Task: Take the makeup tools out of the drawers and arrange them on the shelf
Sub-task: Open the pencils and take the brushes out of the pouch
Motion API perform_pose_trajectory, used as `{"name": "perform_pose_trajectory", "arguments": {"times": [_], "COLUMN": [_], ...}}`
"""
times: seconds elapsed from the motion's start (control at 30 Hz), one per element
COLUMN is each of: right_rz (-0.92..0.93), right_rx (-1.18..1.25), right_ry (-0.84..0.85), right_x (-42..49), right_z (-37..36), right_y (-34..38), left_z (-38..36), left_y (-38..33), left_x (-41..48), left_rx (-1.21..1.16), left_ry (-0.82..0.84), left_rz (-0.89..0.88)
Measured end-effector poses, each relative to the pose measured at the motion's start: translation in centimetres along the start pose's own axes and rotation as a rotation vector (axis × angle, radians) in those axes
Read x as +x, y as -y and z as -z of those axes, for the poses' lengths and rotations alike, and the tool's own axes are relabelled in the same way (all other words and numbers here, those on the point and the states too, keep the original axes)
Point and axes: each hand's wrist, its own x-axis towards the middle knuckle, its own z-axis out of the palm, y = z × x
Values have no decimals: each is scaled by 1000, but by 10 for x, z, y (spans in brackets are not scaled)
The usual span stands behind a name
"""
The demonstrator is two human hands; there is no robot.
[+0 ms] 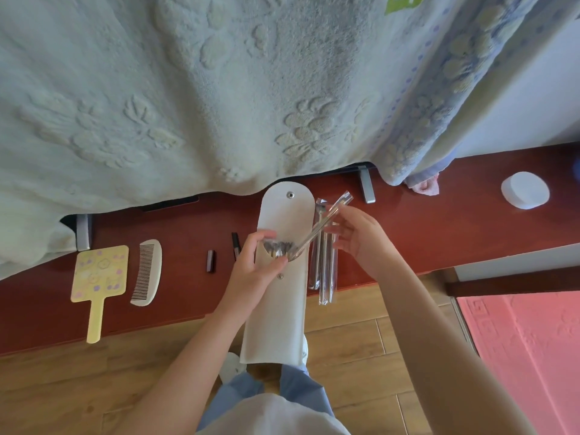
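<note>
A white brush pouch (pixel 276 309) with its snap flap open lies across the front edge of the red-brown shelf (pixel 439 227). My left hand (pixel 251 271) grips the pouch at its mouth, where several brush tips show. My right hand (pixel 357 237) pinches a brush in a clear sleeve (pixel 326 221), half drawn out of the pouch at a slant. More sleeved brushes (pixel 324 271) lie on the shelf just right of the pouch. A yellow hand mirror (pixel 99 274), a white comb (pixel 147 271), a dark lipstick (pixel 210 261) and a dark pen-like tube (pixel 236 243) lie to the left.
A pale embossed blanket (pixel 188 89) hangs over the back of the shelf, with grey metal feet (pixel 366 185) below it. A white round jar (pixel 524 189) stands at the right. Wooden floor (pixel 62 387) lies below, a pink mat (pixel 527 346) at the right.
</note>
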Motion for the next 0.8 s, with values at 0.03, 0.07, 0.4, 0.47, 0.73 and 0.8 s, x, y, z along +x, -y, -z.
{"name": "perform_pose_trajectory", "arguments": {"times": [0.03,0.07,0.4,0.47,0.73,0.8], "right_rz": [23,59,19,87,206,171], "right_rx": [13,35,-674,-829,-813,-792], "right_ry": [22,11,-308,-367,-301,-350], "right_x": [0,-1,18,21,7,6], "right_z": [1,1,22,18,5,7], "right_y": [-2,-2,-17,-20,-7,-5], "left_z": [-1,-1,7,3,-24,-32], "left_y": [1,2,2,-2,-6,-9], "left_x": [0,0,-2,-3,5,6], "left_rx": [19,35,-39,-95,-91,-88], "left_ry": [5,4,9,47,227,211], "left_rz": [-12,-18,-11,-26,22,41]}}
